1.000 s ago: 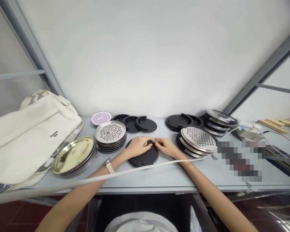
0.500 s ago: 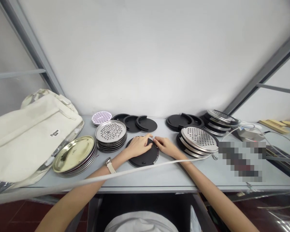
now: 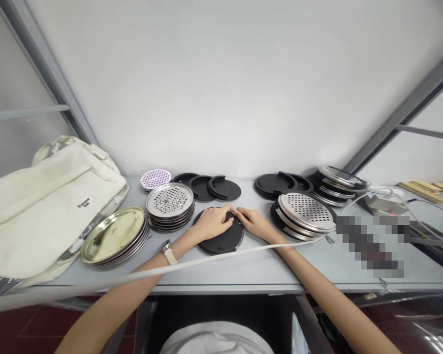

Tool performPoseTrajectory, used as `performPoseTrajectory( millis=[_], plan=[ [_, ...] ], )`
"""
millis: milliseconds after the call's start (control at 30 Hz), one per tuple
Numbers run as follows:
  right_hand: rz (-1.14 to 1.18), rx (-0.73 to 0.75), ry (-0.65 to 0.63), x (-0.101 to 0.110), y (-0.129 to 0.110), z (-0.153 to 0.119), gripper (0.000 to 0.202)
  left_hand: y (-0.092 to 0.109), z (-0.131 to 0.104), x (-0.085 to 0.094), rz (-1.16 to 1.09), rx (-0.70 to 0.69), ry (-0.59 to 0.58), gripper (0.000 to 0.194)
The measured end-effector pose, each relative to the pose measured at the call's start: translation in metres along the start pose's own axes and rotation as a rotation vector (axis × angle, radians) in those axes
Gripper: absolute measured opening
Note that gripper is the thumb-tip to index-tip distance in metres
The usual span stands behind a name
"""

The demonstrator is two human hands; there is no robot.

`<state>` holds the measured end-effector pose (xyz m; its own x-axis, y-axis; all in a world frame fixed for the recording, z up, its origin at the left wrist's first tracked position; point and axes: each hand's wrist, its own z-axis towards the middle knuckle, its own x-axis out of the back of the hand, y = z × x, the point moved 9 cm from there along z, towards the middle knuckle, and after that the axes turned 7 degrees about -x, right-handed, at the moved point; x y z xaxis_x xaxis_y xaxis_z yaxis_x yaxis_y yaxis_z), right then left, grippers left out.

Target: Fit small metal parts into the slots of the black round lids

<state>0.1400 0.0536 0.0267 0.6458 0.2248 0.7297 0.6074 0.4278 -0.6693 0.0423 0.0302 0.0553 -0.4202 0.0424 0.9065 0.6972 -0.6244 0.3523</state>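
Note:
A flat black disc (image 3: 223, 241) lies on the grey table in front of me. My left hand (image 3: 214, 222) lies over its upper left part, thumb on the surface and fingers bent at the far rim. At the disc's upper right edge, my right hand (image 3: 253, 221) has its fingers closed on the rim. The fingertips of both hands almost meet at the far edge. Whether anything small is pinched there is hidden. A stack of silver perforated discs (image 3: 170, 200) stands to the left, and another silver perforated stack (image 3: 308, 212) on black bases to the right.
Black notched rings (image 3: 227, 189) lie along the wall, with more black rings (image 3: 275, 184) farther right. Gold-topped plates (image 3: 114, 235) and a cream bag (image 3: 47, 206) occupy the left. A white cable (image 3: 206, 260) crosses above my forearms. Wooden strips (image 3: 423, 191) lie far right.
My left fingers and thumb have shifted slightly at the disc's far rim. The right hand stays at the edge, and the view has moved very slightly.

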Motion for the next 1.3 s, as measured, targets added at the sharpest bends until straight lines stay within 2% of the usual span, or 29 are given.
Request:
performPoseTrajectory(
  millis=[400, 767, 1300],
  plan=[
    [-0.001, -0.020, 0.006, 0.0029, -0.0002, -0.0010, 0.037, -0.0035, -0.0003, 0.0010, -0.032, 0.041, 0.018, 0.025],
    [-0.020, -0.003, -0.009, 0.0017, 0.0030, -0.0016, 0.029, -0.0009, -0.0007, 0.0027, -0.067, 0.014, 0.017, 0.022],
    [-0.040, -0.024, 0.006, 0.0040, 0.0012, -0.0019, 0.038, -0.0015, -0.0010, 0.0026, -0.093, 0.003, 0.007, 0.024]
  ],
)
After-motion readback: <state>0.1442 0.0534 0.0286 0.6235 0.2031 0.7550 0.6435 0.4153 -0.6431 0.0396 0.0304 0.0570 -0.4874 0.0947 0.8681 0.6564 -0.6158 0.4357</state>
